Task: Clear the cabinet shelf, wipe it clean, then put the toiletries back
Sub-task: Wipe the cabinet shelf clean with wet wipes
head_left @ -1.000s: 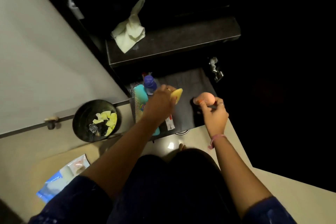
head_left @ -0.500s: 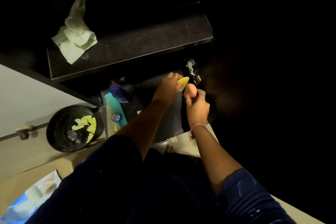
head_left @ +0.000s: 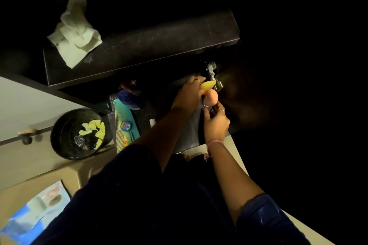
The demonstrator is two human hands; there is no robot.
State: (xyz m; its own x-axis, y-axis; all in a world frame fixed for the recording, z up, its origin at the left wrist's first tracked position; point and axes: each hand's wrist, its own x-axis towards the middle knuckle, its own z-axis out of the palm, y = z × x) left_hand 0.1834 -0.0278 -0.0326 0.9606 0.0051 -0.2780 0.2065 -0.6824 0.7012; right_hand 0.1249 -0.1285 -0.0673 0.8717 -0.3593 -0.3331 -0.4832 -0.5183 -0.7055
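My left hand [head_left: 188, 95] holds a yellow sponge [head_left: 207, 85] at the back right corner of the dark lower cabinet shelf [head_left: 187, 131]. Right beside it, my right hand [head_left: 216, 122] pinches a round pink sponge [head_left: 212, 96] at its fingertips. The two sponges touch each other just below a metal hinge [head_left: 212, 72]. On the left of the same shelf lie a teal comb [head_left: 121, 113], a small round tin [head_left: 125, 125] and a blue bottle [head_left: 129, 98]. A crumpled white cloth [head_left: 74, 36] lies on the left end of the upper shelf [head_left: 155, 45].
A black bin [head_left: 65, 135] with yellow scraps stands on the floor left of the cabinet. A pale cabinet door with a knob [head_left: 27, 135] is at far left. A blue and white packet [head_left: 35, 211] lies at the bottom left. The right side is dark.
Both hands carried the yellow and pink sponges from the shelf's front middle to its back right corner by the hinge. The sponges came together.
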